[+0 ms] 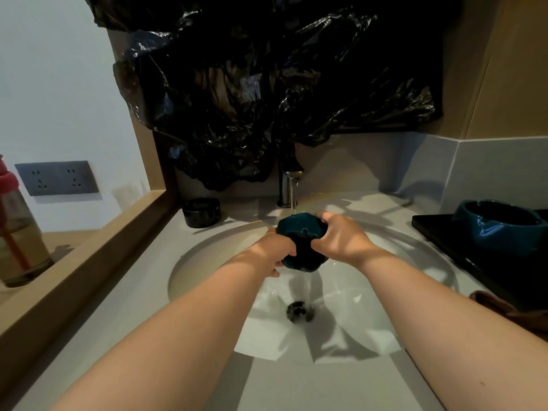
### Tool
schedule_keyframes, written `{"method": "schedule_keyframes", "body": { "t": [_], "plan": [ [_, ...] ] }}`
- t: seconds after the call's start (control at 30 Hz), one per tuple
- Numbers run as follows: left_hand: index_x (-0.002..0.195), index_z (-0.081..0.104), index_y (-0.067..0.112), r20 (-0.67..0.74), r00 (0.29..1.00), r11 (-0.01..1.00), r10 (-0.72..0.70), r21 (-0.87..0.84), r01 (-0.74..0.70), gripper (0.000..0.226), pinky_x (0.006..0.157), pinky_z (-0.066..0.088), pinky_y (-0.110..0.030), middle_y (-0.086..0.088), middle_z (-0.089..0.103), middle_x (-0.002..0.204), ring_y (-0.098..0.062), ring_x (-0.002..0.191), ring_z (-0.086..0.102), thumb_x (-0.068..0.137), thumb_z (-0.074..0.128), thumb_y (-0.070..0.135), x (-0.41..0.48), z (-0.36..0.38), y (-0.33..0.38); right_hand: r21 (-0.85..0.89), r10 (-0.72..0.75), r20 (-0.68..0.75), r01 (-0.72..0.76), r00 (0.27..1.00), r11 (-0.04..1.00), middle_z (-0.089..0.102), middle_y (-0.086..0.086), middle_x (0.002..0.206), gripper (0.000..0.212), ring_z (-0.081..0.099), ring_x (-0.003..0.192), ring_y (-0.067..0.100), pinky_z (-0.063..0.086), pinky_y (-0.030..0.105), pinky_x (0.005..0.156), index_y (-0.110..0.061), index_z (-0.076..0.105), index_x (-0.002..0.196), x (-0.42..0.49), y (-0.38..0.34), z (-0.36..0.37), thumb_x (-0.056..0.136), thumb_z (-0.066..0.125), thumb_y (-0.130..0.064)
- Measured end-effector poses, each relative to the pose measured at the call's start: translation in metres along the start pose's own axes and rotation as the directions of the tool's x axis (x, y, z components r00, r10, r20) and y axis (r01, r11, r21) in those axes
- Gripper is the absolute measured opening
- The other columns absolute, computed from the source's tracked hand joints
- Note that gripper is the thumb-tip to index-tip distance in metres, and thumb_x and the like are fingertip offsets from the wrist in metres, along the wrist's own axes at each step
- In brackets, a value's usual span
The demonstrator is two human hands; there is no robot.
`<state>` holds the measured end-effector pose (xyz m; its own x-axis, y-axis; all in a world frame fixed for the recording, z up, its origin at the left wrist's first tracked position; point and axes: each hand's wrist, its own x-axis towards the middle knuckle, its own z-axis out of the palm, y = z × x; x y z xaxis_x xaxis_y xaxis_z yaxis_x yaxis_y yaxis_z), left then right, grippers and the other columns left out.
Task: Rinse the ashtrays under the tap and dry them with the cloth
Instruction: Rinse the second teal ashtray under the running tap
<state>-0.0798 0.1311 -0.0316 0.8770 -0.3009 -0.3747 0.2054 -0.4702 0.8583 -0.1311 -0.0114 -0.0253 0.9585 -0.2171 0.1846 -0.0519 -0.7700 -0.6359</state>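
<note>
Ashtray being washed: the teal ashtray is right under the tap, just in front of it, over the sink.
Water: it falls from the tap onto the ashtray's top edge and runs off the bottom edge, down toward the drain.
How it lies: tipped up on its edge, not flat. The top edge is nearest the tap.
Left hand: fingers curl round the ashtray's lower left side and grip it.
Right hand: fingers curl over the upper right side and grip it too.
What matters next: the ashtray sits between the two hands, so I think either hand can turn it to wet the other side.
Other ashtrays: a black ashtray waits just left of the tap. A blue ashtray sits on a black tray, far right of the tap.
Cloth: a brown cloth lies to the right of the tap, well in front of it. The right hand is nearer to it.
How far along: I think this is the rinsing step, with the drying not yet done.
</note>
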Motion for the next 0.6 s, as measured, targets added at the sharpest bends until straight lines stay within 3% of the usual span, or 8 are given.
{"method": "schedule_keyframes", "body": {
  "t": [0.13, 0.2, 0.27, 0.33, 0.5, 0.6],
  "plan": [
    [0.139, 0.037, 0.022, -0.005, 0.989, 0.942, 0.145, 0.308, -0.136, 0.051, 0.088, 0.05, -0.037, -0.007, 0.058, 0.126, -0.024, 0.111, 0.059, 0.091, 0.053, 0.011, 0.001, -0.013, 0.004, 0.01, -0.025, -0.022, 0.025, 0.999, 1.0, 0.068, -0.006, 0.094, 0.046, 0.064, 0.087, 0.017, 0.056, 0.033, 0.078, -0.031, 0.058, 0.115, 0.002, 0.0, 0.001, 0.07, 0.063, -0.022],
    [0.14, 0.037, 0.024, -0.022, 0.967, 0.902, 0.254, 0.367, -0.229, 0.055, 0.078, 0.053, -0.032, -0.005, 0.06, 0.117, -0.022, 0.102, 0.061, 0.09, 0.056, 0.012, 0.004, -0.021, 0.001, 0.037, -0.036, -0.024, 0.037, 0.999, 0.999, 0.068, -0.006, 0.095, 0.047, 0.064, 0.087, 0.017, 0.057, 0.034, 0.079, -0.029, 0.057, 0.117, 0.004, 0.002, 0.002, 0.072, 0.063, -0.02],
    [0.142, 0.036, 0.022, -0.042, 0.939, 0.888, 0.34, 0.343, -0.306, 0.059, 0.072, 0.056, -0.03, -0.005, 0.06, 0.112, -0.021, 0.094, 0.062, 0.089, 0.058, 0.008, 0.008, -0.024, -0.006, 0.079, -0.04, -0.007, 0.041, 0.999, 0.996, 0.067, -0.006, 0.094, 0.045, 0.065, 0.085, 0.017, 0.058, 0.035, 0.077, -0.028, 0.057, 0.116, 0.006, 0.003, 0.004, 0.073, 0.061, -0.018],
    [0.14, 0.04, 0.018, -0.034, 0.935, 0.901, 0.354, 0.28, -0.331, 0.056, 0.076, 0.06, -0.037, -0.008, 0.061, 0.112, -0.024, 0.095, 0.064, 0.088, 0.054, 0.001, 0.014, -0.025, -0.01, 0.115, -0.036, 0.034, 0.032, 0.999, 0.993, 0.066, -0.007, 0.092, 0.04, 0.064, 0.082, 0.016, 0.057, 0.034, 0.073, -0.027, 0.056, 0.114, 0.007, 0.003, 0.008, 0.076, 0.058, -0.016],
    [0.12, 0.053, 0.02, -0.058, 0.96, 0.953, 0.272, 0.155, -0.261, 0.039, 0.072, 0.061, -0.042, -0.014, 0.065, 0.106, -0.029, 0.091, 0.068, 0.091, 0.044, -0.005, 0.015, -0.022, -0.013, 0.21, 0.011, 0.08, -0.028, 0.997, 0.977, 0.056, -0.013, 0.086, 0.039, 0.055, 0.074, 0.006, 0.039, 0.016, 0.053, -0.026, 0.05, 0.125, 0.013, 0.008, 0.016, 0.087, 0.055, -0.018],
    [0.107, 0.054, 0.02, -0.058, 0.975, 0.975, 0.216, -0.033, -0.218, 0.035, 0.078, 0.059, -0.046, -0.012, 0.066, 0.099, -0.03, 0.093, 0.068, 0.092, 0.041, -0.008, 0.013, -0.021, -0.01, 0.334, 0.108, 0.11, -0.139, 0.988, 0.932, 0.06, -0.001, 0.088, 0.04, 0.054, 0.068, 0.013, 0.04, 0.021, 0.049, -0.02, 0.05, 0.127, 0.016, 0.014, 0.014, 0.088, 0.06, -0.023]
  ]
}}
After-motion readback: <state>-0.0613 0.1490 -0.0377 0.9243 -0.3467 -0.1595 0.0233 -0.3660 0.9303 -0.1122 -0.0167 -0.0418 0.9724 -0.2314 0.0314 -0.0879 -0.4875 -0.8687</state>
